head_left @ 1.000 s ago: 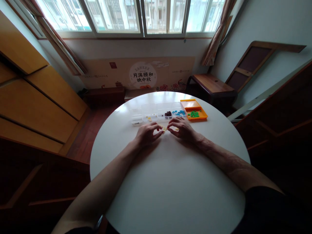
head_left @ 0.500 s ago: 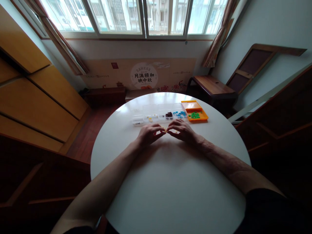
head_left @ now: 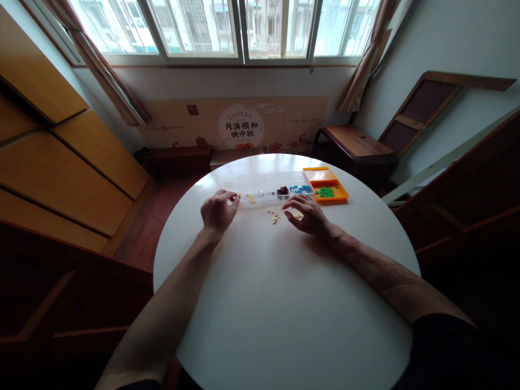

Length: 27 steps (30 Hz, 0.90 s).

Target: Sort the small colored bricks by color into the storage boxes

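My left hand [head_left: 219,210] is at the left end of a row of clear plastic boxes [head_left: 257,199], thumb and fingertips pinched together. Whatever it holds is too small or hidden to make out. My right hand [head_left: 307,214] rests on the table with thumb and fingers apart, nothing visibly held. Several small pale yellow pieces [head_left: 275,218] lie loose between the hands, and a few more pale pieces [head_left: 298,215] sit by the right thumb. Inside the boxes are a few yellow pieces [head_left: 251,199], dark pieces [head_left: 283,190] and blue pieces [head_left: 303,189].
An orange box [head_left: 343,197] with its lid raised holds small green pieces [head_left: 326,192], just beyond my right hand. Everything stands on a round white table [head_left: 280,303]. A wooden chair [head_left: 357,142] is behind it at right, a window beyond.
My hands were together over the yellow pieces. My left hand has moved left to the end of the clear boxes; the right stays nearly in place, its fingers now apart.
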Tool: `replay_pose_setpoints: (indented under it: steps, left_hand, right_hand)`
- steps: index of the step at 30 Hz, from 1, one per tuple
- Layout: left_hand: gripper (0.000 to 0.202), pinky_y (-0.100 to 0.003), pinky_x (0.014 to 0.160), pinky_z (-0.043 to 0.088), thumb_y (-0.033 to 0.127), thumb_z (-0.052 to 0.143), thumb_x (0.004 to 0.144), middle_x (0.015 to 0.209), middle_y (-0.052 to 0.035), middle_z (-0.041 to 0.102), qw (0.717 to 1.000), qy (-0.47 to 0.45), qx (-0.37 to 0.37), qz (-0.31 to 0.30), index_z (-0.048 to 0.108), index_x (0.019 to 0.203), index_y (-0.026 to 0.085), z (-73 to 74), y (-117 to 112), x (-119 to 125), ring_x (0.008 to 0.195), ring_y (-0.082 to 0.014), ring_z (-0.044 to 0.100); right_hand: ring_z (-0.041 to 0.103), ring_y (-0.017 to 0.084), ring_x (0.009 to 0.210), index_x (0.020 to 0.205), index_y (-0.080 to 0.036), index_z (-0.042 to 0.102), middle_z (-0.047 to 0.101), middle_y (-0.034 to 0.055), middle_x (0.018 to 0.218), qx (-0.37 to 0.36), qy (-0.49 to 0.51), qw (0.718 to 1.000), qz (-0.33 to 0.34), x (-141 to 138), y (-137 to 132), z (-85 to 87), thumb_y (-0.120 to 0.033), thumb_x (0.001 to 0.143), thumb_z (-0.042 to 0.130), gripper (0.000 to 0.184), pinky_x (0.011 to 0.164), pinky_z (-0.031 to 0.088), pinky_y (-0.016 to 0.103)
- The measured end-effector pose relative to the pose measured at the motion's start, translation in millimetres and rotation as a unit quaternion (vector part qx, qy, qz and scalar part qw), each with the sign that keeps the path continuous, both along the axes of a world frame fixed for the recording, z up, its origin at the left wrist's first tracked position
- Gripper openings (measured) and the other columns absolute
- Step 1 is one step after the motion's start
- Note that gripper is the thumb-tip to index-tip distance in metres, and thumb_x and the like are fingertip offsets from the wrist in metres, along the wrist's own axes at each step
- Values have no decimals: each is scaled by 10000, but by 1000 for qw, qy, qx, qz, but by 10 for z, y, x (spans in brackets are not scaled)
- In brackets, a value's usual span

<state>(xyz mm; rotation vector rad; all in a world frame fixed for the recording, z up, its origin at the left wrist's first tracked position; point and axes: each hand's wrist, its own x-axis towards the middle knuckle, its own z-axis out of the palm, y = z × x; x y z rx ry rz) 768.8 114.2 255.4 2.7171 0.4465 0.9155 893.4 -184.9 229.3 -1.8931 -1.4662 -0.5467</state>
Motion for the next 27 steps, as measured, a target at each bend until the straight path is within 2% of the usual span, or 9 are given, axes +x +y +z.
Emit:
replay_pose_setpoints:
  steps: [3,5,7,9,12,15,17,22,27]
  left_hand:
    - [269,-348,747,490,426,667,1038,1056,-48,813,998,41,5,41,869,1048,248,8,85,-10,859,-250,740]
    - [271,-355,764,503,429,671,1031,1066,-49,813,998,50,2,48,869,1074,248,5,96,-7,886,-260,747]
    - [267,-354,763,508,427,681,1020,1077,-52,813,998,46,0,44,866,1084,246,3,82,-2,872,-255,743]
    - [268,-345,743,501,435,684,1016,1064,-52,808,999,35,-3,26,863,1067,242,8,48,-3,815,-232,724]
    - [298,-316,685,472,462,658,1031,1036,-41,798,999,23,-13,-44,856,1043,239,17,-34,-23,710,-177,675]
    - [316,-292,651,447,465,624,1055,1058,-38,799,987,39,-5,-154,852,1051,246,-6,-145,-55,689,-148,659]
    - [297,-288,650,440,438,623,1059,1082,-36,804,977,49,11,-206,851,1037,249,-47,-229,-70,690,-139,658]
    - [250,-281,660,444,398,642,1063,1038,-24,800,962,51,13,-267,847,1028,260,-144,-396,-72,703,-136,663]
    - [223,-268,674,457,377,652,1060,1025,-33,793,951,58,12,-305,844,1042,265,-158,-403,-61,721,-138,667]
  right_hand:
    - [667,253,969,1044,-239,710,747,67,1037,15,28,999,-35,47,-50,31,-210,1022,652,68,934,533,425]
    - [632,229,864,1000,-231,710,706,54,941,11,52,997,-55,119,-119,68,-179,996,649,80,838,526,385]
    - [581,197,761,947,-227,707,655,29,850,-22,84,995,-48,214,-216,105,-154,961,656,89,742,493,344]
    - [562,176,730,919,-226,710,643,17,838,-70,113,991,-13,308,-324,128,-148,932,675,86,704,472,320]
    - [572,168,753,936,-233,736,656,16,876,-101,121,987,12,395,-452,130,-165,915,712,75,723,475,315]
    - [590,169,776,972,-240,767,653,19,899,-102,122,987,25,392,-496,123,-234,924,771,49,745,492,320]
    - [611,175,801,998,-248,791,670,26,922,-108,126,985,38,359,-485,128,-285,939,795,69,759,505,325]
    - [647,183,829,966,-263,820,720,40,964,-122,121,983,59,296,-422,142,-285,992,760,68,774,517,334]
    - [677,208,886,959,-237,780,727,63,1004,-129,95,985,70,294,-365,130,-268,1035,710,107,827,546,354]
